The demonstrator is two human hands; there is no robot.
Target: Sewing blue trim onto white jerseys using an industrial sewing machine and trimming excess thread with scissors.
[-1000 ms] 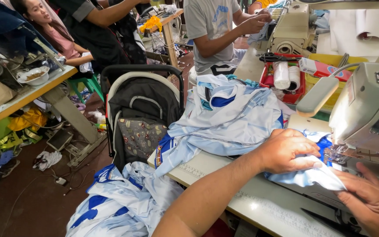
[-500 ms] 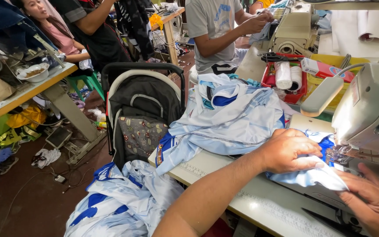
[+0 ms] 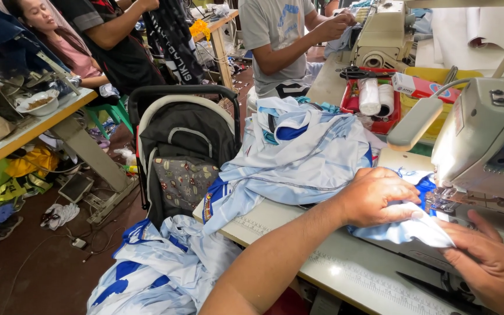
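Since a second ago the left hand stays clenched on the pale blue-and-white garment at the sewing machine needle while the right hand still seems only to press it flat, feeding barely advanced; beyond, a red tray holds white spools.

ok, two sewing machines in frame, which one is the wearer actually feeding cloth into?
The near grey sewing machine at right: the left hand and right hand press light blue fabric under its needle. The beige sewing machine behind is another person's.
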